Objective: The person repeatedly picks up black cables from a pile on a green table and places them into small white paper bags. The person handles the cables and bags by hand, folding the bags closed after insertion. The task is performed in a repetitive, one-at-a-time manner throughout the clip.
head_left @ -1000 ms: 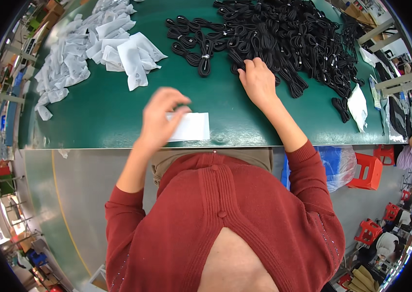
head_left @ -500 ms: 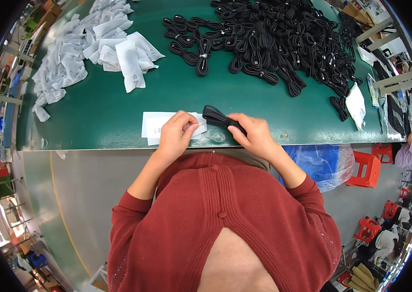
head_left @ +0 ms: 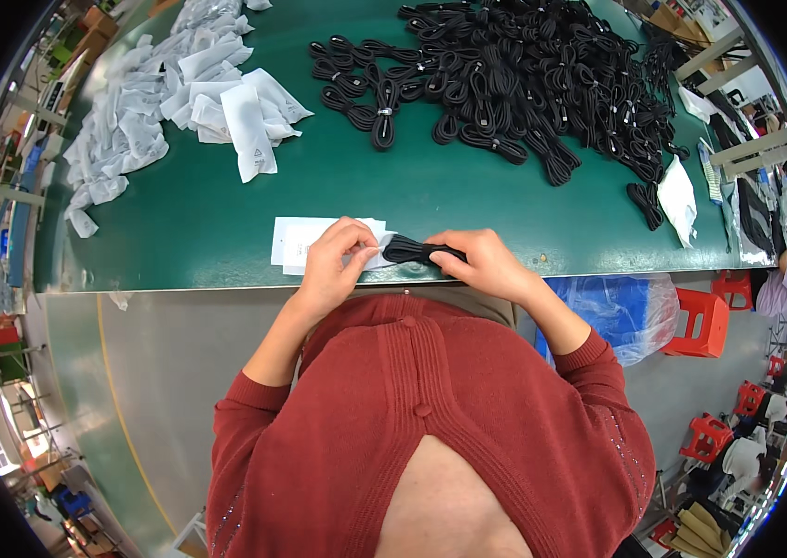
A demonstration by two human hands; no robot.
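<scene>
My left hand (head_left: 336,262) pinches the open end of a flat white bag (head_left: 319,232) near the table's front edge. More than one white sheet or bag lies under that hand, overlapping. From the other side, my right hand (head_left: 479,260) grips a coiled black cable (head_left: 408,249). The cable lies level, with its left loop end right at the mouth of the bag by my left fingertips. Whether the loop has passed inside the bag is hard to see.
A large heap of coiled black cables (head_left: 524,84) covers the back right of the green table (head_left: 226,223). White filled bags (head_left: 124,130) pile up at the back left. A white packet (head_left: 677,200) lies at the right. Red stools (head_left: 699,321) stand beyond the front edge.
My right hand has brought the cable down and a little left, from raised and tilted to level at the bag's mouth. My left hand has stayed nearly in place.
</scene>
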